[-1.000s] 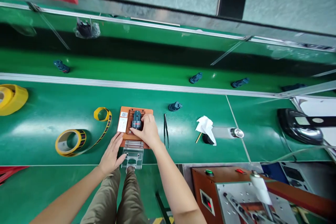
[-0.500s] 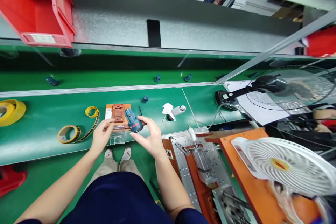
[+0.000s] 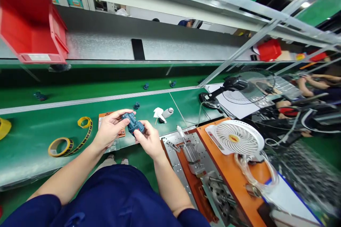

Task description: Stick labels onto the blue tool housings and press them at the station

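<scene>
Both hands hold a dark-blue battery pack [image 3: 133,123] with a red mark, in front of me above the bench edge. My left hand [image 3: 111,129] has its thumb and fingers closed on the pack's left end. On its wider right end, my right hand [image 3: 149,138] grips with the thumb on the near face. Partly hidden behind my left hand is an orange-brown fixture [image 3: 102,116] on the green bench. Left of it, a yellow roll [image 3: 60,147] of dark labels has its strip pulled out. A similar small blue part [image 3: 136,105] stands just beyond the hands.
A bottle [image 3: 167,112] with white tissue stands right of the hands. A metal press rig [image 3: 190,152] and a white fan [image 3: 238,136] are at my right. Beyond stands a black fan [image 3: 234,84]. A red bin [image 3: 33,32] and black phone [image 3: 137,49] occupy the shelf. Another person's arms [image 3: 310,83] show far right.
My left hand has moved from the fixture onto the battery pack, which both hands now hold. The pack has turned slightly. My view has tilted up and swung right.
</scene>
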